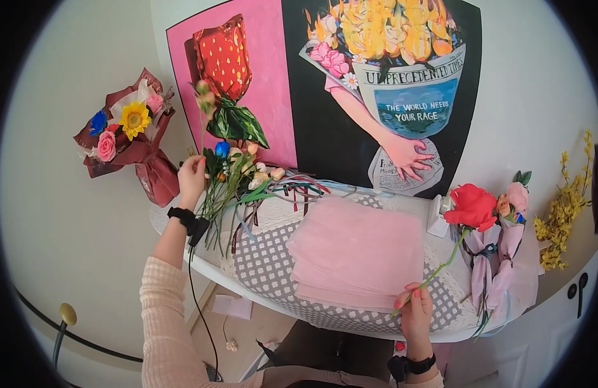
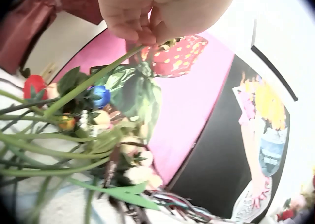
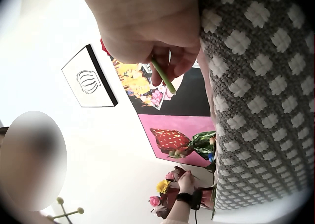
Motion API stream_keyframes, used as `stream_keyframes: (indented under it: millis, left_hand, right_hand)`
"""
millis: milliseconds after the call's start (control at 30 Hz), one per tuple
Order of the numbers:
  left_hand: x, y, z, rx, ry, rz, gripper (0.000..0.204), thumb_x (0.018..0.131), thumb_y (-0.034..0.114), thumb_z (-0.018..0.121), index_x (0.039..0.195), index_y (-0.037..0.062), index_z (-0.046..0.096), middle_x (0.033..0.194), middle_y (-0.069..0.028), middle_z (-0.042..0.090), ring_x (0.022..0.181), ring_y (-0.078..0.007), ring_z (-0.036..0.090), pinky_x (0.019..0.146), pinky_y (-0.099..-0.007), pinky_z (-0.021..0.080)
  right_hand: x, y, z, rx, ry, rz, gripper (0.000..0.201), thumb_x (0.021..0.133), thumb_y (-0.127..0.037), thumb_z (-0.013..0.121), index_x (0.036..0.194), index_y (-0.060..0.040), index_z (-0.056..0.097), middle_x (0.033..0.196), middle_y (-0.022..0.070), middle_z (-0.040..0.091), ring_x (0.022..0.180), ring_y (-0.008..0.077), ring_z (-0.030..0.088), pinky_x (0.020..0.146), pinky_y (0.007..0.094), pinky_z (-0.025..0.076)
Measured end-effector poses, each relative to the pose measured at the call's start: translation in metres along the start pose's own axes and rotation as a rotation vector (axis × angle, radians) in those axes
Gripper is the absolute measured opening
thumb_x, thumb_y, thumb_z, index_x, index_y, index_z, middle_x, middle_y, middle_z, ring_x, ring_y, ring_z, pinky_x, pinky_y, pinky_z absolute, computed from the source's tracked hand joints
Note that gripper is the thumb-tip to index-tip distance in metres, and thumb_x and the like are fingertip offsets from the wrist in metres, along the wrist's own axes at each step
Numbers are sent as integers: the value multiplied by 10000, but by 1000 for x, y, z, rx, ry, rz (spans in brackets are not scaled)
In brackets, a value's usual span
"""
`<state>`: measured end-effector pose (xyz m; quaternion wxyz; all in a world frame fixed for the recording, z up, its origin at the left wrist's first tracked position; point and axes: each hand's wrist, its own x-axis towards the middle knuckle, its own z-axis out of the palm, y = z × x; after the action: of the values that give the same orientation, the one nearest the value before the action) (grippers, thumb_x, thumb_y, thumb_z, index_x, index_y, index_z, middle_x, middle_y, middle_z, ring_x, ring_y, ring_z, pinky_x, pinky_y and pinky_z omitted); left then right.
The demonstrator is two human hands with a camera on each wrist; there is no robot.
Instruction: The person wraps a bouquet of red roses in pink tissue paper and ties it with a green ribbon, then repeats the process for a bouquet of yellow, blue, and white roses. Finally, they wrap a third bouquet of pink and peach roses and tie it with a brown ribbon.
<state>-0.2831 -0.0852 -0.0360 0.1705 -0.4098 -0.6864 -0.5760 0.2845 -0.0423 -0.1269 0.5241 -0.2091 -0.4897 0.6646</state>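
Over the left end of the table, my left hand (image 1: 192, 174) pinches the green stem (image 2: 98, 77) of an artificial flower. Its small peach-pink blooms (image 1: 206, 102) stand upright above the fingers, overlapping the painting behind. Below that hand lies a pile of loose artificial flowers, with a blue rose (image 1: 222, 149) and several pale blooms (image 1: 277, 173). At the table's front edge, my right hand (image 1: 416, 315) grips the lower stem of a large red artificial rose (image 1: 471, 207). The rose leans up and to the right, and its cut stem end (image 3: 171, 88) pokes out below the fingers.
Pink wrapping sheets (image 1: 360, 252) lie stacked on a grey-and-white patterned cloth (image 1: 266, 258). Ribbons (image 1: 299, 184) trail behind them. A maroon-wrapped bouquet (image 1: 158, 171) stands left. Pink-wrapped bouquets (image 1: 509, 242) and a white box (image 1: 438, 216) are at right. Paintings (image 1: 383, 149) back the table.
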Motion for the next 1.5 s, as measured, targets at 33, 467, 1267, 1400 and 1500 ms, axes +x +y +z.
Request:
stream_keyframes:
  millis: [33,467,1267,1400,1500]
  left_hand:
    - [-8,40,-2,-117,-8,-21,163,861,120,535,929,-17,592,667,-24,580,589,-77,534,525,-206,417]
    - [-226,259,54,-702,-1182,-57,98,863,34,509,938,-16,546,864,-58,551,650,-91,576,549,-194,442]
    - [-13,-100,-47,341,-531,-586,305,768,259,617,851,-34,610,692,-72,603,595,-141,582,536,-274,466]
    - [-1,-118,-17,372,-408,-355,324,722,301,622,664,-18,627,569,-130,594,569,-230,608,567,-338,464]
    - [-6,-71,-14,517,-417,-188,323,698,320,652,651,2,632,591,-166,589,605,-286,601,603,-370,456]
  right_hand:
    - [-2,0,1,1,1,-1,198,949,-165,354,984,-9,470,650,62,526,632,143,515,629,264,427]
    - [-16,9,71,-559,-291,1,235,926,-116,390,969,32,567,793,59,628,748,113,575,713,255,454]
    - [-4,28,45,-44,-198,103,189,952,-195,363,878,-44,451,681,67,528,667,163,546,637,288,458]
    - [-6,28,42,-139,-271,120,197,953,-147,334,882,-12,459,724,61,538,702,143,546,685,272,459]
    - [-7,26,41,-169,-288,122,199,951,-137,333,883,-5,466,728,58,541,709,139,544,694,272,458]
